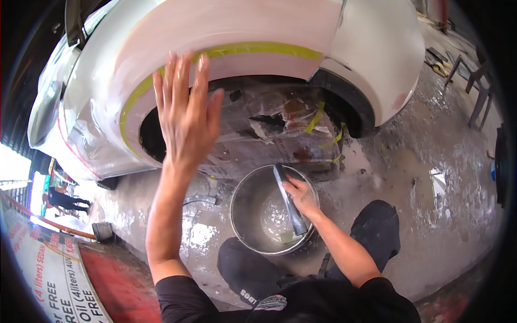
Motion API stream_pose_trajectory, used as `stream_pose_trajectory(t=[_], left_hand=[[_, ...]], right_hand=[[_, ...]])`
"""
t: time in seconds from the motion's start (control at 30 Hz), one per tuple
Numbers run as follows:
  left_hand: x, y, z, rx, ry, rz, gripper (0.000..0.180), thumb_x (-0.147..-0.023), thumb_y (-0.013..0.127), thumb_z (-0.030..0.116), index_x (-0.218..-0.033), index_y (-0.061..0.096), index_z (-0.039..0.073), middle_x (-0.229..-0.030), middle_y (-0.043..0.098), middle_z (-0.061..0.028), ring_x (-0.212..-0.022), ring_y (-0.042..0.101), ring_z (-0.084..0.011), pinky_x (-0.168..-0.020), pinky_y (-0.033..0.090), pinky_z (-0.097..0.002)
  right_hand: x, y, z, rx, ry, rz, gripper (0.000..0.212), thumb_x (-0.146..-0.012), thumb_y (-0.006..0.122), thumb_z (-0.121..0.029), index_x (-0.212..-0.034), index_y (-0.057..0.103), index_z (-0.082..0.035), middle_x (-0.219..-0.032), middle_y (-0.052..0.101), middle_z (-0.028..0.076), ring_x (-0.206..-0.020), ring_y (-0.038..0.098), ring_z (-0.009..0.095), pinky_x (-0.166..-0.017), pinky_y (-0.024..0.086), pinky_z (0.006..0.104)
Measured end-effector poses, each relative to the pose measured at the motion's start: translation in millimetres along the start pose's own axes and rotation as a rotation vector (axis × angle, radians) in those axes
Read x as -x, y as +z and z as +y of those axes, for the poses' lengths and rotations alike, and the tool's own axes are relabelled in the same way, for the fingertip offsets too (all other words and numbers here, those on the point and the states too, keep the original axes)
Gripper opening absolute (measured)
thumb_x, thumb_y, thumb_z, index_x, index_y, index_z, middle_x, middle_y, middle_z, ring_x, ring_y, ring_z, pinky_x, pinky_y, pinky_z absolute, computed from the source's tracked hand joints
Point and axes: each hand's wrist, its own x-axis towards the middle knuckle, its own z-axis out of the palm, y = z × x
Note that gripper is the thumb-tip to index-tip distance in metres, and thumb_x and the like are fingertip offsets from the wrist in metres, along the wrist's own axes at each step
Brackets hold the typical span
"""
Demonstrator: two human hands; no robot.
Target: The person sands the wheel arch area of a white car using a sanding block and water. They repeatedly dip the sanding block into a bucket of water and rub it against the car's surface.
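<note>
My left hand (pixel 186 116) is raised in front of a white car's wheel arch panel (pixel 215 24), its fingers stretched out and apart, the tips at yellow-green masking tape (pixel 258 49) that follows the arch. Whether the fingers touch the panel, I cannot tell. In my right hand (pixel 302 196) is a long, narrow, grey sanding block (pixel 291 202), tilted over a round bucket (pixel 232 215) between my knees. The bucket holds what looks like water, with a small greenish piece near its near rim. Pinkish, sanded-looking patches show on the panel around the tape.
Torn, wet sheeting (pixel 231 156) with loose tape strips covers the wheel opening. A curved grey piece (pixel 202 199) lies left of the bucket on the wet floor (pixel 431 226). A printed sign (pixel 48 269) stands at lower left, a stool (pixel 474 86) at far right. Another person (pixel 64 198) is far left.
</note>
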Motion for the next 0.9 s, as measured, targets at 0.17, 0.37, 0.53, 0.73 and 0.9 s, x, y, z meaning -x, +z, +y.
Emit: stream_pose_trajectory(t=[0.17, 0.37, 0.53, 0.73, 0.9], left_hand=[[-52.8, 63.9, 21.2, -0.004, 0.064, 0.025, 0.079, -0.096, 0.065, 0.049, -0.158, 0.039, 0.008, -0.162, 0.035, -0.0261, -0.154, 0.026, -0.0435, -0.124, 0.019, -0.0593], [-59.1, 84.7, 90.7, 0.204, 0.26, -0.058, 0.082, -0.088, 0.07, 0.053, -0.152, 0.046, 0.008, -0.159, 0.039, -0.0258, -0.151, 0.031, -0.0448, -0.124, 0.021, -0.0592], [7.1, 81.9, 139.3, 0.7, 0.508, -0.21, 0.059, -0.086, 0.077, 0.027, -0.141, 0.057, 0.014, -0.147, 0.055, -0.0182, -0.14, 0.05, -0.037, -0.119, 0.035, -0.0582], [200.1, 64.3, 77.4, 0.581, -0.525, -0.349, 0.03, -0.095, 0.066, 0.012, -0.123, 0.069, 0.004, -0.12, 0.07, -0.021, -0.112, 0.065, -0.0401, -0.096, 0.053, -0.0469], [366.3, 97.6, 44.8, 0.718, -0.996, -0.622, 0.045, -0.103, 0.057, 0.036, -0.129, 0.065, 0.0, -0.131, 0.065, -0.0259, -0.125, 0.058, -0.0463, -0.102, 0.045, -0.0522]], right_hand=[[5.7, 0.7, -11.1, -0.011, 0.021, -0.052, 0.061, -0.098, 0.061, -0.042, -0.139, 0.06, 0.003, -0.12, 0.072, 0.021, -0.112, 0.067, 0.025, -0.099, 0.047, 0.0339], [0.7, 0.7, -3.8, -0.006, -0.011, -0.042, 0.059, -0.098, 0.06, -0.039, -0.14, 0.059, 0.002, -0.128, 0.069, 0.024, -0.12, 0.066, 0.026, -0.102, 0.046, 0.0329], [-2.8, -7.8, 5.0, -0.204, 0.04, -0.058, 0.058, -0.101, 0.058, -0.037, -0.141, 0.057, 0.005, -0.131, 0.067, 0.022, -0.12, 0.066, 0.027, -0.102, 0.047, 0.0337], [50.4, -44.9, -102.2, -0.579, -0.176, -0.156, 0.043, -0.104, 0.057, -0.017, -0.142, 0.055, 0.003, -0.123, 0.068, 0.016, -0.104, 0.071, 0.029, -0.089, 0.059, 0.0363], [37.5, -88.3, -236.0, 0.674, -1.086, 0.479, 0.056, -0.084, 0.078, -0.006, -0.139, 0.067, -0.014, -0.136, 0.057, 0.021, -0.121, 0.059, 0.037, -0.103, 0.049, 0.0416]])
